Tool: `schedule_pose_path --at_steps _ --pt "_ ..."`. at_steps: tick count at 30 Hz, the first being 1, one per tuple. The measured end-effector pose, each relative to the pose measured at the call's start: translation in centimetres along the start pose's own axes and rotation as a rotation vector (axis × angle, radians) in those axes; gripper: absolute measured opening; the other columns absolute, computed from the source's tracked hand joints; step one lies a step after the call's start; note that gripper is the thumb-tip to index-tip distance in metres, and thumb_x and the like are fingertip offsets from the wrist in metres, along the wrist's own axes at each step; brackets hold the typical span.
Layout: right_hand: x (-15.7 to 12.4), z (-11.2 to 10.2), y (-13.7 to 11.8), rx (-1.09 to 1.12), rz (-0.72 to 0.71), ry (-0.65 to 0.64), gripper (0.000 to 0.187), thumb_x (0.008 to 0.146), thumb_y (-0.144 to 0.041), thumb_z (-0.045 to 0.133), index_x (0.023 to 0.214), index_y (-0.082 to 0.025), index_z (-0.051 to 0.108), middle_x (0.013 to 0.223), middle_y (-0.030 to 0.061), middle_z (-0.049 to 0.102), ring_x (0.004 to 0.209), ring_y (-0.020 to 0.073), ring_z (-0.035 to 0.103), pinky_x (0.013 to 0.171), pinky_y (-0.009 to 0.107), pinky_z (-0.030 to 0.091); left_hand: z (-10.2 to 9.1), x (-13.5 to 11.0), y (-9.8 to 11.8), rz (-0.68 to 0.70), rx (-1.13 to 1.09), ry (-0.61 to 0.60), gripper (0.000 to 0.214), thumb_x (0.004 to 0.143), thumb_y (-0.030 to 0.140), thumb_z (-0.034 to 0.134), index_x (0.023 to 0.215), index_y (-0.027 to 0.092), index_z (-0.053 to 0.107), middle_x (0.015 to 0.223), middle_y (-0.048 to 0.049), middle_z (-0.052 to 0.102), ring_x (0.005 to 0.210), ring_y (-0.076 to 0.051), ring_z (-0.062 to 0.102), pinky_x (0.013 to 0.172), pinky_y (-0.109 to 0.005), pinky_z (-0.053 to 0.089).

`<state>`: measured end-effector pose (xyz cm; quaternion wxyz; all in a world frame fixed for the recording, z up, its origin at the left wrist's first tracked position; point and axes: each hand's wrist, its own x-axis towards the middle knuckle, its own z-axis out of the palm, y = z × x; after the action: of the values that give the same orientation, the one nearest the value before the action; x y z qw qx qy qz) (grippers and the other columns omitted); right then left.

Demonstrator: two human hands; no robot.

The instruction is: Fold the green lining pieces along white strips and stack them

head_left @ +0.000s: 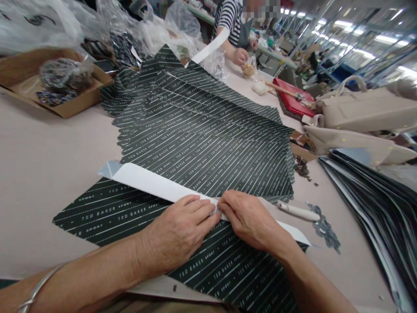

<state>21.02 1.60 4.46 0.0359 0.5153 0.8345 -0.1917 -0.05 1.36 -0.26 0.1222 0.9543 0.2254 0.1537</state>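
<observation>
A long white strip (153, 184) lies slantwise across a dark fabric panel (107, 208) printed with white stripes and lettering. Near the strip's middle, my left hand (182, 230) has its fingers bent and pressed together on the strip's near edge. Right beside it, my right hand (247, 217) is closed in a pinch on the same strip, with its fingertips almost touching the left ones. What lies under the fingertips is hidden. Beyond the strip spreads a stack of the same dark printed fabric (208, 152).
A cardboard box (74, 104) with plastic-wrapped pieces is at the left. On the right are a white pen-like tool (298, 211), dark metal pieces (325, 228), stacked dark sheets (368, 208), beige bags (361, 104) and a red item (293, 98). A co-worker (231, 26) stands across the table.
</observation>
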Motion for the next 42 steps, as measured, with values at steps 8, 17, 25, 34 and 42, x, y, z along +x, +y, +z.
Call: schedule_pose_path --at_steps 8,17,25,34,42 --pt "0.3 -1.5 -1.3 -0.259 -0.083 -0.055 0.018 0.091 -0.005 0.048 0.089 -0.017 0.061 0.083 0.0063 0.064 0.072 0.0187 0.056 0.065 0.031 0.034 0.0 -0.1 0.0 0.014 -0.009 0.063 0.041 0.099 0.016 0.039 0.139 0.011 0.047 0.131 -0.0101 0.059 0.121 -0.025 0.053 0.107 -0.044 0.046" --pt "0.7 -0.4 0.2 0.223 0.031 0.045 0.017 0.099 -0.016 0.048 0.095 -0.018 0.065 0.089 0.0019 0.07 0.08 0.0148 0.062 0.075 0.026 0.043 -0.2 0.1 0.0 -0.005 -0.005 0.016 0.038 0.098 0.017 0.044 0.135 0.013 0.051 0.125 -0.0094 0.059 0.118 -0.026 0.053 0.106 -0.044 0.047" --pt "-0.7 0.2 0.1 0.313 0.062 0.134 0.015 0.096 -0.017 0.054 0.088 -0.018 0.067 0.085 0.0017 0.069 0.079 0.0148 0.061 0.073 0.026 0.042 -0.6 0.2 0.2 -0.022 -0.007 -0.005 0.036 0.098 0.017 0.043 0.134 0.015 0.051 0.12 -0.0089 0.06 0.114 -0.025 0.054 0.103 -0.045 0.048" --pt "-0.3 0.7 -0.3 0.257 0.162 0.141 0.021 0.094 -0.018 0.052 0.075 -0.017 0.062 0.075 0.0018 0.067 0.068 0.0142 0.057 0.065 0.026 0.035 -0.5 0.3 0.2 -0.025 -0.02 -0.049 0.036 0.099 0.018 0.044 0.133 0.015 0.051 0.119 -0.0092 0.059 0.116 -0.026 0.053 0.105 -0.046 0.047" --pt "-0.2 0.5 -0.3 0.357 0.217 0.151 0.019 0.094 -0.018 0.053 0.079 -0.018 0.065 0.074 0.0008 0.068 0.068 0.0149 0.058 0.066 0.027 0.036 -0.6 0.2 0.1 -0.01 -0.008 -0.028 0.036 0.099 0.018 0.043 0.134 0.014 0.05 0.12 -0.0102 0.06 0.112 -0.025 0.056 0.101 -0.045 0.048"
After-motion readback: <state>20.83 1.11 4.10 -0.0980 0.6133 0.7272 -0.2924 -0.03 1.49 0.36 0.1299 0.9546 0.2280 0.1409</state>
